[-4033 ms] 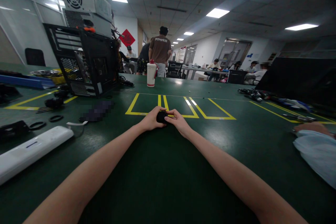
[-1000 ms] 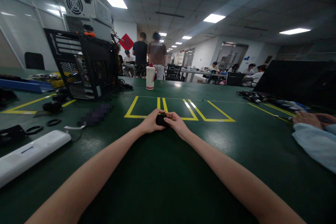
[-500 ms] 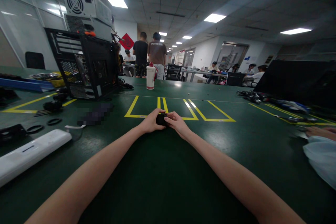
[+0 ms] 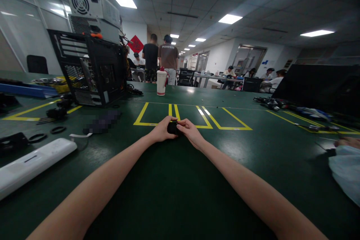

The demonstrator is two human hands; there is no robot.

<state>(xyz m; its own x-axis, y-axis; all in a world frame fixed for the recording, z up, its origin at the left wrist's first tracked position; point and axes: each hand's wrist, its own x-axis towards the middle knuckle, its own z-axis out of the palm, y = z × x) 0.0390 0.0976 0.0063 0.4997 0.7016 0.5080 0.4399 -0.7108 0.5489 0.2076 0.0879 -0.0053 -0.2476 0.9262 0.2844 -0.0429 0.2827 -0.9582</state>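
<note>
Between my two hands is a small black rounded object (image 4: 172,128), too dark to name its kind. My left hand (image 4: 162,129) curls around its left side, thumb below and fingers above. From the right, the fingertips of my right hand (image 4: 189,129) pinch its edge. Both hands are just above the green table (image 4: 174,180), in front of yellow tape outlines (image 4: 194,126). Part of the object is covered by my fingers.
At left stand a black computer case (image 4: 92,67) with power supplies (image 4: 92,5) on top, a white power strip (image 4: 36,165) and black rings (image 4: 57,130). A white cup (image 4: 161,82) is straight ahead. On the right are a co-worker's sleeve (image 4: 344,168) and a dark panel (image 4: 317,90).
My hands and the black object stay nearly in place, with only a slight shift of my right fingers. The co-worker's hand and sleeve at right have moved a little outward.
</note>
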